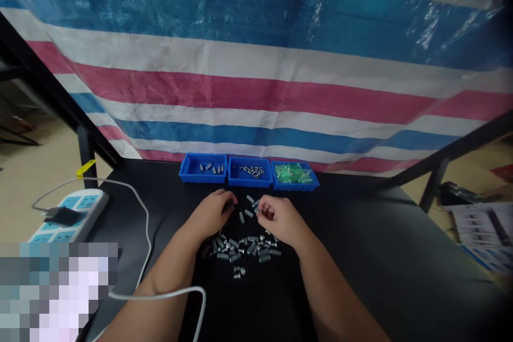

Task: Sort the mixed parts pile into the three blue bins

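Note:
My left hand is over the black table, left of a few loose metal cylinders. Its fingers curl inward, and what they hold, if anything, is hidden. Right of those cylinders, my right hand has thumb and forefinger pinched together at a small metal part, mostly covered by the fingertips. Closer to me, between my forearms, lies a loose pile of grey metal cylinders and shiny screws. A few short screws sit apart in front of the pile.
Behind my hands stand three blue trays: the left tray has several cylinders, the middle tray small screws, the right tray green pieces in clear plastic. A power strip and white cable are at left; a striped sheet hangs behind.

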Demonstrator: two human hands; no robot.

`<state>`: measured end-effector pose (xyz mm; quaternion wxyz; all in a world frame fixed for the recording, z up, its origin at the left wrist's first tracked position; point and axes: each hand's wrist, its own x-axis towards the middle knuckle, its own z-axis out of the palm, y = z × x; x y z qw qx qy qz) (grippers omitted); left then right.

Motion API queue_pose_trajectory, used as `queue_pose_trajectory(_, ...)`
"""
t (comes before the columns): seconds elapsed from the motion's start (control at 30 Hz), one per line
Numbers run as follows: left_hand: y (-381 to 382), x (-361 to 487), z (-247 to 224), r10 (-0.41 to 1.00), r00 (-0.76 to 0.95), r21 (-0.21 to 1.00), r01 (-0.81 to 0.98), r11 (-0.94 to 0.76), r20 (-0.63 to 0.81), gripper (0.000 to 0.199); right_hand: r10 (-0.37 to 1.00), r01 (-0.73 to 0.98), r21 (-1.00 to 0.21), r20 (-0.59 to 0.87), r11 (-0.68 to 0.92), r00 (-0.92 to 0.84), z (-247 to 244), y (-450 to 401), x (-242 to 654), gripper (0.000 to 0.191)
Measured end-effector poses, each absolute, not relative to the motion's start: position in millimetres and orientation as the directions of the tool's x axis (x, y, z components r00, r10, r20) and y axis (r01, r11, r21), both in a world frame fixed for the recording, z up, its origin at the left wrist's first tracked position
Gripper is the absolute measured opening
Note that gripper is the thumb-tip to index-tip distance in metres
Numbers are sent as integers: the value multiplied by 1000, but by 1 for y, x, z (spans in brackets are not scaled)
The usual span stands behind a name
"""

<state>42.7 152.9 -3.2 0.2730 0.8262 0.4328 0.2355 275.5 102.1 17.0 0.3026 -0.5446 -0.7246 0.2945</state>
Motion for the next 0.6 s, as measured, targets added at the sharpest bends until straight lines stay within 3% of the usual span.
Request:
queue_pose_trajectory(0.13,157,41,0,935,319,742,586,-325,158,26,972,491,-840,211,233,-100,3,113,262,9)
queue_pose_trajectory(0.3,164,36,-5,995,98,883,465,-63,19,21,973,409,-889,229,204,11,-16,127,252,18)
queue_pose_trajectory(0.43,168,36,-6,999,-6,997,55,46,-45,29,959,346,-912,267,222,90,-21,134,249,21)
queue_pose_trajectory(0.6,171,36,0,981,-195,930,-362,-61,-12,40,845,401,-837,484,373,225,-15,138,245,18)
